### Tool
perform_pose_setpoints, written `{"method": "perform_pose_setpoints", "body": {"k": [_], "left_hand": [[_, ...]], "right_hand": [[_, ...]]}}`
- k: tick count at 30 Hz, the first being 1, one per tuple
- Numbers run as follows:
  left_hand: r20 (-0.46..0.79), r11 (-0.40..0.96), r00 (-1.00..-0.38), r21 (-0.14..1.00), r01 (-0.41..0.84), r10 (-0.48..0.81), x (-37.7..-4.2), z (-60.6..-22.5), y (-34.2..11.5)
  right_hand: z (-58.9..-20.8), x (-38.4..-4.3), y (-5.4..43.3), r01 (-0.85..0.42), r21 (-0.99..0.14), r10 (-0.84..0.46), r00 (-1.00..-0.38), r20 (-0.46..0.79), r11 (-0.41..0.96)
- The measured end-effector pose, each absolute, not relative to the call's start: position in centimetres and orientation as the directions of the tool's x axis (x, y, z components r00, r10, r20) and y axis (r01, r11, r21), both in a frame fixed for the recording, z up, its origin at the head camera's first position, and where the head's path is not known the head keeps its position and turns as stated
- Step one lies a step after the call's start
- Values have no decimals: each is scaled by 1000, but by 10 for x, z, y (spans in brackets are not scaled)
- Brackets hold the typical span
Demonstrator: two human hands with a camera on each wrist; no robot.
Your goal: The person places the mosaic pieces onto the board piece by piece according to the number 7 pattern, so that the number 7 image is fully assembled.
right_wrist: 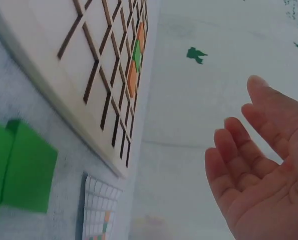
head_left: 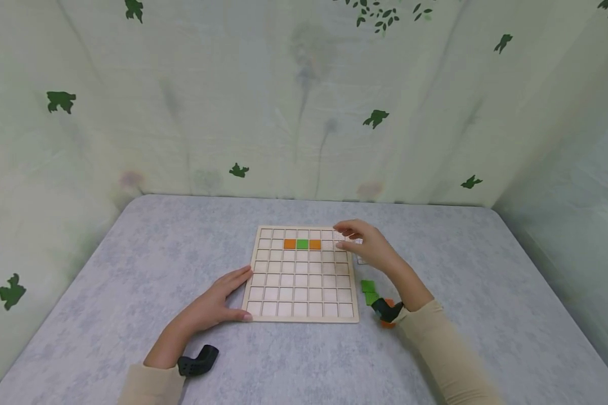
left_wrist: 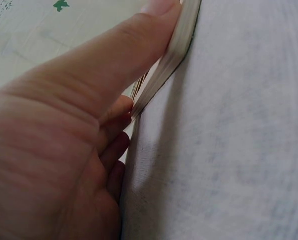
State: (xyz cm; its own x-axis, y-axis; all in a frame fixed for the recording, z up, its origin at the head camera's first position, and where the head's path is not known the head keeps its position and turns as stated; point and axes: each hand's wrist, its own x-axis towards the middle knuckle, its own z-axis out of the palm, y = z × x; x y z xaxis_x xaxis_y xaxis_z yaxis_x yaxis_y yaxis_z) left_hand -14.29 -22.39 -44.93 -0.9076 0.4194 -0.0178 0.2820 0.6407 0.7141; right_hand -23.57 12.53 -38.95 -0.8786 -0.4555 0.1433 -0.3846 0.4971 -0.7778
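A square wooden grid board (head_left: 287,279) lies on the table. In one of its upper rows sit an orange tile (head_left: 290,244), a green tile (head_left: 302,244) and another orange tile (head_left: 315,244), side by side. My left hand (head_left: 215,301) rests along the board's left edge, thumb near the front corner. In the left wrist view the thumb (left_wrist: 133,40) lies on the rim and the fingers touch the side. My right hand (head_left: 369,244) hovers over the upper right corner. Its fingers are loosely bent, and the right wrist view shows nothing in that hand (right_wrist: 269,175).
Loose green tiles (head_left: 368,287) lie right of the board, with orange tiles (head_left: 387,324) partly hidden under the right wrist's black strap (head_left: 387,310). A small printed grid card (right_wrist: 99,207) with coloured squares lies beside the board. A patterned curtain (head_left: 284,112) stands behind the table.
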Motion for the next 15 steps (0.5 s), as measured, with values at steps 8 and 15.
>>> {"method": "perform_pose_setpoints", "body": {"k": [8, 15], "left_hand": [[-18, 640, -908, 715, 281, 419, -142, -448, -224], [-15, 636, -906, 717, 285, 423, -142, -449, -224]], "right_hand": [[-402, -207, 164, -378, -752, -455, -883, 117, 540], [-422, -193, 185, -330, -744, -457, -889, 39, 580]]}}
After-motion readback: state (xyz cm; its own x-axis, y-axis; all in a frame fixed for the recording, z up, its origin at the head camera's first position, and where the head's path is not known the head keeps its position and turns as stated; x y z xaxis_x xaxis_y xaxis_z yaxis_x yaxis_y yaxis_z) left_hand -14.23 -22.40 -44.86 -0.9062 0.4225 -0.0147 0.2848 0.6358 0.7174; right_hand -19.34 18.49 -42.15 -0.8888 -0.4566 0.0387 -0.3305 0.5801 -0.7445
